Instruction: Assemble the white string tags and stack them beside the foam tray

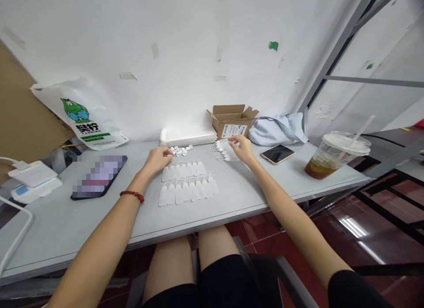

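The right hand (242, 149) pinches at the far pile of white tags (229, 154) on the bench (238, 191), likely light, bendy and best taken by their strings (217, 149), while the left hand (156, 160) bunches its fingers (166, 152) at small caps (180, 152), gripping one or not, I can't tell.

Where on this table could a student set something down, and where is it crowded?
Bare patches show at left, between the large phone and front table edge, and centrally, between the rows of white tags and the right forearm. Crowded: the back, with white caps, a box and a cloth.
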`<control>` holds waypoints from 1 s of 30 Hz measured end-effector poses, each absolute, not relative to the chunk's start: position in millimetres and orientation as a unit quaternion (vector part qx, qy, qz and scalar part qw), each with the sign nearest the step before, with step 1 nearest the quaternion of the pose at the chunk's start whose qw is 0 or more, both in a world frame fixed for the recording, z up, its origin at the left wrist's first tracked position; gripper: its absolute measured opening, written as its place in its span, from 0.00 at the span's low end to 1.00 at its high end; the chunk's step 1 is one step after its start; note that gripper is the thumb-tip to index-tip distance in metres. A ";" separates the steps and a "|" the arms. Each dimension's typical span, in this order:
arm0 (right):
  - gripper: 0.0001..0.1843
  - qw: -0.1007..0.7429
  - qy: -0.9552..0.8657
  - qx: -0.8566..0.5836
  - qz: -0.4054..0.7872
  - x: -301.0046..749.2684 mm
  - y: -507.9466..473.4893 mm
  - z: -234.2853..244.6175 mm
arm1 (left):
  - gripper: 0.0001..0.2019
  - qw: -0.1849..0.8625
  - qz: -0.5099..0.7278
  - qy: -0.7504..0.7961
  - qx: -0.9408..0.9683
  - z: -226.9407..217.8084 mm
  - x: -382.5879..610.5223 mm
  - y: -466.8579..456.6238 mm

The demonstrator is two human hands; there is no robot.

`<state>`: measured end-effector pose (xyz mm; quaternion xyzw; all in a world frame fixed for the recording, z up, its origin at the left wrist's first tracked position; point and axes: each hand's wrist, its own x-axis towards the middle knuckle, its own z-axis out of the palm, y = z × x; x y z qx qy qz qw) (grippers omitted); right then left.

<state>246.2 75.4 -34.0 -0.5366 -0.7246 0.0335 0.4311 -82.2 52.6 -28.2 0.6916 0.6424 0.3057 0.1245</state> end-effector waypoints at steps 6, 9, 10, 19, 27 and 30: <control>0.11 0.310 -0.866 -0.371 0.128 198.4 34.6 -27.7 | 0.10 0.181 0.402 0.608 0.661 -18.1 -66.3 45.0; 0.12 0.254 -0.903 -0.324 0.122 185.3 23.7 -28.7 | 0.14 0.230 0.436 0.583 0.645 -15.9 -59.9 43.2; 0.12 0.241 -0.908 -0.320 0.123 183.7 22.2 -29.3 | 0.15 0.249 0.442 0.579 0.638 -15.7 -58.4 43.0; 0.16 0.181 -0.921 -0.338 0.076 176.7 18.3 -31.9 | 0.14 0.342 0.473 0.565 0.583 -20.4 -48.5 43.0; 0.16 0.158 -0.904 -0.384 0.104 177.3 18.7 -32.5 | 0.15 0.373 0.477 0.549 0.576 -15.4 -37.3 33.6; 0.15 0.170 -0.894 -0.400 0.108 177.7 19.9 -33.8 | 0.17 0.391 0.476 0.542 0.572 -11.7 -33.8 28.9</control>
